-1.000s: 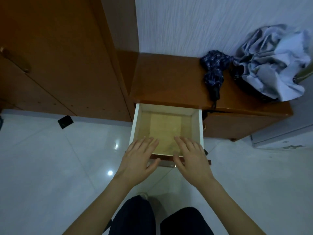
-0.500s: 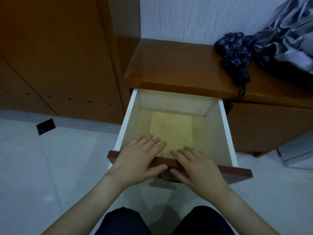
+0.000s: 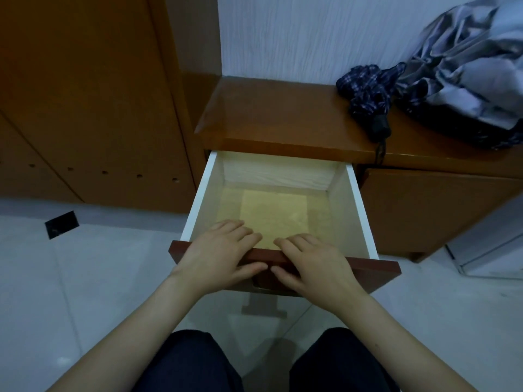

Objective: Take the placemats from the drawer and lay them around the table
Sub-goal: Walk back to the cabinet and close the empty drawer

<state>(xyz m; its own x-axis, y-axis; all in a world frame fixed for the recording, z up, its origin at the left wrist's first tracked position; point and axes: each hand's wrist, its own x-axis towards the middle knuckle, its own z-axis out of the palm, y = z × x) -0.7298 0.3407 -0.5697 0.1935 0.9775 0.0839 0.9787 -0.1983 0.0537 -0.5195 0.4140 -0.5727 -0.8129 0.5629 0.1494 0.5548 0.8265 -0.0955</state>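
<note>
Head view: both hands, left [image 3: 219, 254] and right [image 3: 314, 265], pinching the drawer [image 3: 368, 267] front.
Risk: flat placemats [image 3: 273, 216] hard to lift; drawer could slide out.

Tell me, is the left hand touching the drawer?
Touching. The head view shows the left hand lying over the drawer front's top edge, fingers inside, thumb pressed on the outer face.

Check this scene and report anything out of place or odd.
A small black square lies loose on the white floor left of the open drawer. Crumpled grey fabric is heaped on the cabinet top.
</note>
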